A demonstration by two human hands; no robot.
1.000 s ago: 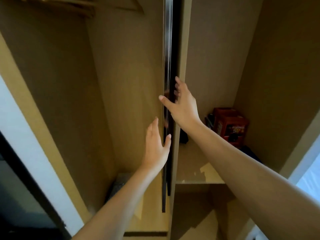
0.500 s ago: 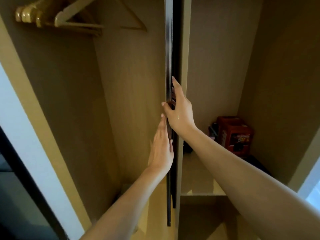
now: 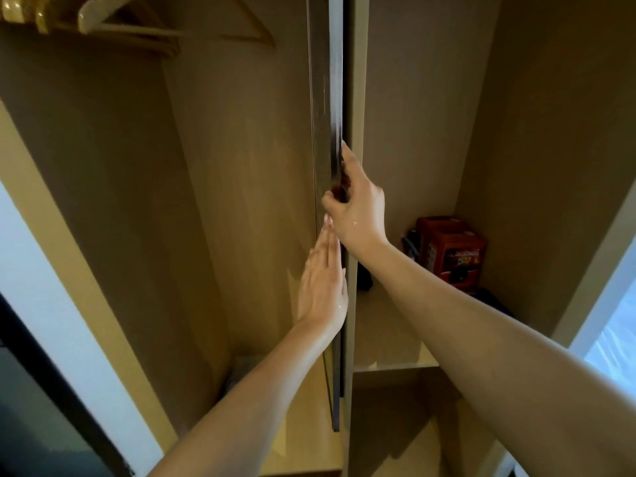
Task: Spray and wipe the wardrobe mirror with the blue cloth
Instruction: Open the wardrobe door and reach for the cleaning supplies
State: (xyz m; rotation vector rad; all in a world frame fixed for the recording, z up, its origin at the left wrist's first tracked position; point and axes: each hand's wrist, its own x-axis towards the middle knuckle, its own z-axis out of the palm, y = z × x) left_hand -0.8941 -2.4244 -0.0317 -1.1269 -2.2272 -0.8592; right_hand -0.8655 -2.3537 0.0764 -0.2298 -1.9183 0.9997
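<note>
At frame centre, edge-on: wardrobe mirror door [image 3: 335,98], pinched at its dark edge by right hand [image 3: 358,204], left hand [image 3: 323,287] flat with fingers together against its left face, evidently to steady and swing it; red box [image 3: 451,251] on shelf at right; blue cloth not visible.

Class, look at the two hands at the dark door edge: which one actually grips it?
The right hand: its fingers curl round the dark door edge. The left hand lies flat beside it.
</note>
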